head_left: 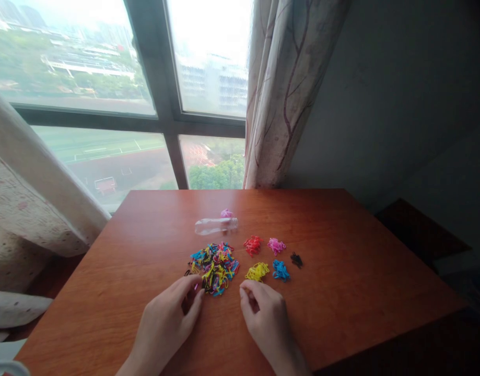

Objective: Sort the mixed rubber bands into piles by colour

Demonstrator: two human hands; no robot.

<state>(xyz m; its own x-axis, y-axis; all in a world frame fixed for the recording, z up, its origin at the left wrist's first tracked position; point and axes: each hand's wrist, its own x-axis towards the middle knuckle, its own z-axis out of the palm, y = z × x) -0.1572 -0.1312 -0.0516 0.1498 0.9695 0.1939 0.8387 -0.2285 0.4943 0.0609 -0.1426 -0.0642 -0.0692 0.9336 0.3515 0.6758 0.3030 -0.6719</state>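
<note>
A mixed heap of small coloured elastic bands (215, 264) lies on the reddish wooden table (341, 250). To its right sit small sorted piles: red (253, 245), pink (276, 245), black (296, 259), yellow (257, 271) and blue (281, 270). My left hand (167, 324) rests at the heap's near edge, fingers curled around a pink band. My right hand (265, 316) lies just below the yellow pile, fingers pinched together; what they hold, if anything, is hidden.
A clear plastic bag (216, 225) lies behind the heap with a small pink thing (226, 213) beside it. A window and a patterned curtain (287, 94) stand beyond the table. A dark lower surface (416, 230) is at the right.
</note>
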